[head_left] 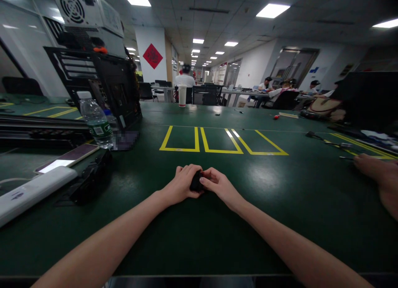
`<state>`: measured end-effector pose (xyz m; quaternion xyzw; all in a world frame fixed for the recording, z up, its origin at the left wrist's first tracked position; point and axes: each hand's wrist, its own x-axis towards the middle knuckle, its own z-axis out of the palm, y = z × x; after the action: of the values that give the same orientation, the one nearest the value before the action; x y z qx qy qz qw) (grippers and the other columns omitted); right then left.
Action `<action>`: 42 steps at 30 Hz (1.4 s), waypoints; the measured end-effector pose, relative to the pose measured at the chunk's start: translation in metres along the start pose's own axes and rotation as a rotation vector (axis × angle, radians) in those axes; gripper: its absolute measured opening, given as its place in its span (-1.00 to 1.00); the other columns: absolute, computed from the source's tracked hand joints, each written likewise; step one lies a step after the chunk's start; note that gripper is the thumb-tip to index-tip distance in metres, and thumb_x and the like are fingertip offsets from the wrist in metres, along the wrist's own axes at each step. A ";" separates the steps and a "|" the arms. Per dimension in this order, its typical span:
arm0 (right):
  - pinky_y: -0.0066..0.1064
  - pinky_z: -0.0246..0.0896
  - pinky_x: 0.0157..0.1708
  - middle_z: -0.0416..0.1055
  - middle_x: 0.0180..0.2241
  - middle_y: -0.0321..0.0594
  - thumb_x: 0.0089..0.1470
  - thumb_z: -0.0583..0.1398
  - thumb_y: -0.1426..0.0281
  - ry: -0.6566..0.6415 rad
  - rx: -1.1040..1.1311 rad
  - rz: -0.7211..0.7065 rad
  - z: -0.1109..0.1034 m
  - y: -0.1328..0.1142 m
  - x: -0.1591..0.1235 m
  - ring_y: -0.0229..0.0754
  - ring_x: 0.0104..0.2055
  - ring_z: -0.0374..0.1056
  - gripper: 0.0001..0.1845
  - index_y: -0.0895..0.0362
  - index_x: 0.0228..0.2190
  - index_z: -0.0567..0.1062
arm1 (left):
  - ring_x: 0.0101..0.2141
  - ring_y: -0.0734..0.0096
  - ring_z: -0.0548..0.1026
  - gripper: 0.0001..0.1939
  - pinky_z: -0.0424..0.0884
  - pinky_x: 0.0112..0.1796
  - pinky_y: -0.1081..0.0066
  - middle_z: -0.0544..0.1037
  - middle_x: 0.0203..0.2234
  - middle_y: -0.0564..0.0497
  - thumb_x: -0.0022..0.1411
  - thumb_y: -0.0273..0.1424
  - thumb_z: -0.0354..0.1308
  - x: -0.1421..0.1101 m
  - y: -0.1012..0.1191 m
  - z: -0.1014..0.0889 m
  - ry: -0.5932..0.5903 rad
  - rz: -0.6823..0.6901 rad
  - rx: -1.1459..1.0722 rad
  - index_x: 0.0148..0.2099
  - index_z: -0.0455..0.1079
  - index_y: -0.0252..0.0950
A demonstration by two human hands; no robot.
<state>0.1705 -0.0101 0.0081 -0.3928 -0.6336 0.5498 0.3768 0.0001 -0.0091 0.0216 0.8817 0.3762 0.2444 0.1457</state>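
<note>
A small black object [195, 182], its kind too hidden to tell, is held between my two hands just above or on the green table [174, 246]. My left hand [183, 183] wraps round it from the left, with the fingers curled over the top. From the right, the thumb and fingers of my right hand [221, 187] pinch its edge. Much of the object is covered by the fingers. Beyond my hands, yellow tape outlines [220, 151] mark the tabletop.
On the left are a white power strip [37, 192], a phone [66, 158], a black strap-like bundle [91, 178], a water bottle [96, 122] and an open computer case [115, 85]. A paper cup [182, 96] stands at the far edge. Another person's hand [373, 168] rests at right near cables [332, 143].
</note>
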 end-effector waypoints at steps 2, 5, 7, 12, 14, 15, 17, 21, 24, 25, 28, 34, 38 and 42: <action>-0.28 0.25 -0.25 0.32 -0.31 -0.28 -0.10 0.14 0.26 -0.020 -0.013 -0.011 0.000 -0.001 0.000 -0.21 -0.25 0.30 -0.75 0.12 -0.34 0.31 | -0.20 0.26 0.28 -0.50 0.10 -0.20 0.30 0.29 -0.18 -0.03 -0.04 -0.33 0.14 0.000 -0.001 0.001 0.000 0.004 -0.009 -0.05 0.06 -0.24; -0.28 0.25 -0.21 0.31 -0.30 -0.30 -0.10 0.14 0.32 -0.033 -0.031 -0.057 0.002 -0.002 -0.003 -0.20 -0.20 0.29 -0.78 0.10 -0.34 0.28 | -0.22 0.26 0.28 -0.48 0.10 -0.21 0.30 0.31 -0.20 -0.01 -0.07 -0.33 0.16 0.000 -0.003 0.004 0.013 -0.008 -0.009 -0.05 0.06 -0.22; -0.28 0.23 -0.18 0.30 -0.29 -0.30 -0.10 0.14 0.35 -0.016 -0.064 -0.087 0.004 -0.003 -0.005 -0.19 -0.15 0.27 -0.78 0.10 -0.34 0.28 | -0.22 0.26 0.29 -0.47 0.10 -0.21 0.30 0.32 -0.21 0.00 -0.09 -0.34 0.18 0.001 -0.006 0.007 0.028 -0.017 -0.002 -0.06 0.07 -0.22; -0.30 0.25 -0.23 0.30 -0.29 -0.30 -0.05 0.10 0.29 -0.006 -0.114 -0.102 0.007 -0.004 -0.007 -0.20 -0.22 0.29 -0.79 0.08 -0.31 0.28 | -0.21 0.27 0.29 -0.48 0.09 -0.20 0.31 0.32 -0.21 0.00 -0.10 -0.35 0.19 0.001 -0.007 0.011 0.053 -0.032 0.003 -0.08 0.08 -0.23; -0.30 0.26 -0.27 0.30 -0.32 -0.29 -0.04 0.07 0.27 0.007 -0.114 -0.096 0.006 -0.003 -0.005 -0.21 -0.26 0.30 -0.80 0.09 -0.33 0.30 | -0.20 0.27 0.29 -0.46 0.09 -0.19 0.30 0.32 -0.20 0.00 -0.10 -0.34 0.19 0.001 -0.007 0.011 0.054 -0.026 0.005 -0.07 0.07 -0.23; -0.31 0.26 -0.27 0.30 -0.32 -0.29 -0.04 0.07 0.26 0.015 -0.111 -0.090 0.005 -0.002 -0.004 -0.21 -0.26 0.29 -0.80 0.09 -0.34 0.30 | -0.20 0.26 0.29 -0.45 0.09 -0.19 0.30 0.32 -0.19 -0.01 -0.11 -0.34 0.19 0.001 -0.007 0.010 0.056 -0.022 0.009 -0.06 0.06 -0.23; -0.31 0.25 -0.26 0.30 -0.30 -0.28 -0.05 0.09 0.26 0.029 -0.100 -0.063 0.004 0.000 -0.002 -0.20 -0.24 0.28 -0.78 0.10 -0.33 0.30 | -0.18 0.25 0.28 -0.42 0.10 -0.19 0.29 0.31 -0.16 -0.02 -0.11 -0.33 0.20 0.001 -0.006 0.010 0.054 -0.016 0.022 -0.03 0.05 -0.23; -0.31 0.23 -0.24 0.29 -0.26 -0.24 -0.06 0.10 0.26 0.033 -0.109 -0.011 0.002 0.001 0.000 -0.20 -0.21 0.25 -0.72 0.12 -0.28 0.28 | -0.19 0.23 0.28 -0.39 0.11 -0.19 0.27 0.31 -0.15 -0.03 -0.10 -0.32 0.19 0.002 -0.006 0.008 0.038 -0.011 0.027 0.00 0.03 -0.22; -0.30 0.24 -0.28 0.28 -0.28 -0.27 -0.04 0.07 0.25 -0.010 -0.131 -0.017 0.002 0.000 -0.002 -0.21 -0.25 0.26 -0.76 0.09 -0.30 0.28 | -0.22 0.24 0.29 -0.41 0.12 -0.22 0.29 0.33 -0.18 -0.03 -0.12 -0.30 0.19 0.003 -0.005 0.009 0.039 -0.003 0.039 -0.02 0.06 -0.24; -0.30 0.24 -0.28 0.28 -0.29 -0.28 -0.04 0.08 0.26 -0.019 -0.133 -0.032 0.003 -0.001 -0.003 -0.21 -0.25 0.26 -0.78 0.08 -0.31 0.28 | -0.23 0.24 0.29 -0.42 0.13 -0.23 0.29 0.34 -0.20 -0.03 -0.13 -0.30 0.19 0.003 -0.006 0.009 0.042 -0.003 0.050 -0.04 0.08 -0.25; -0.30 0.23 -0.23 0.26 -0.27 -0.30 -0.06 0.11 0.31 -0.028 -0.142 -0.099 0.004 -0.002 -0.007 -0.19 -0.19 0.25 -0.79 0.06 -0.31 0.26 | -0.26 0.25 0.30 -0.43 0.14 -0.25 0.30 0.34 -0.23 -0.03 -0.15 -0.31 0.20 0.003 -0.006 0.010 0.061 -0.006 0.075 -0.06 0.10 -0.27; -0.35 0.23 -0.32 0.26 -0.32 -0.30 -0.01 0.04 0.26 -0.022 -0.186 -0.130 0.006 0.000 -0.005 -0.23 -0.28 0.26 -0.81 0.07 -0.32 0.25 | -0.24 0.25 0.30 -0.42 0.12 -0.22 0.29 0.33 -0.21 -0.04 -0.13 -0.30 0.19 0.002 -0.007 0.010 0.070 -0.002 0.054 -0.04 0.07 -0.27; -0.36 0.20 -0.32 0.27 -0.36 -0.30 0.00 0.02 0.23 0.043 -0.207 -0.120 0.005 0.004 0.000 -0.24 -0.29 0.25 -0.80 0.08 -0.34 0.25 | -0.21 0.23 0.30 -0.39 0.12 -0.20 0.27 0.33 -0.18 -0.05 -0.12 -0.28 0.19 0.002 -0.006 0.009 0.058 -0.013 0.043 -0.02 0.05 -0.26; -0.34 0.19 -0.29 0.28 -0.36 -0.30 -0.01 0.02 0.22 0.023 -0.221 -0.076 0.003 0.004 0.001 -0.22 -0.29 0.24 -0.77 0.08 -0.32 0.26 | -0.19 0.23 0.29 -0.38 0.12 -0.19 0.27 0.31 -0.16 -0.05 -0.11 -0.28 0.18 0.002 -0.007 0.009 0.054 -0.013 0.031 0.00 0.03 -0.25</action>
<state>0.1674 -0.0103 0.0033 -0.4140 -0.7003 0.4573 0.3593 0.0024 -0.0035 0.0114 0.8744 0.3895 0.2614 0.1235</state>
